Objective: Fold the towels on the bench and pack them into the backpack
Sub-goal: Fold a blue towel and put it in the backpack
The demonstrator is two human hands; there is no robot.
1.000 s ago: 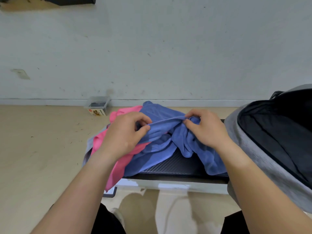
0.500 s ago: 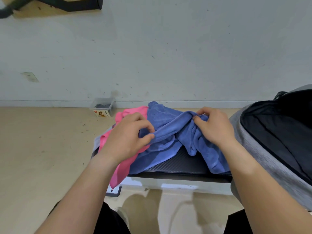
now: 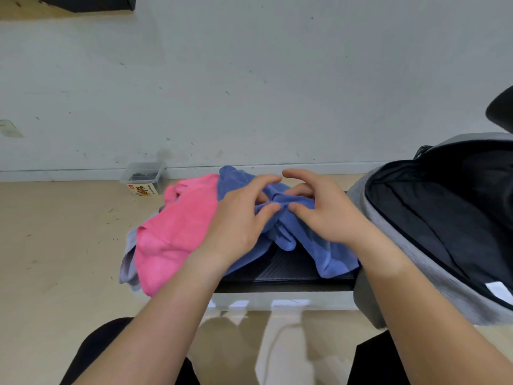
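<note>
The left hand [image 3: 238, 218] and right hand [image 3: 324, 215] have drawn together, fingers [image 3: 268, 210] pinching one bunched ridge of the blue towel [image 3: 327, 257]. No fold yet, I'd say — the backpack [image 3: 402, 232] at 3 o'clock gapes.

Single head cam, worn, wide-angle. It looks forward and down along the person's forearms and faces the white wall [image 3: 249, 79] roughly square-on. Working range is close: left hand [image 3: 238, 218] and right hand [image 3: 324, 212] sit near frame centre, both pinching the blue towel [image 3: 319, 254], with the arms entering from the bottom corners. The bench [image 3: 291, 270] lies just below centre, its near edge toward the camera. The backpack [image 3: 388, 232] is cropped by the right edge, its opening turned to the lens. The floor [image 3: 55, 232] fills the left side back to the wall, where a small clear box [image 3: 143, 177] sits. Dark-clad knees [image 3: 94, 354] clip the bottom edge.
</note>
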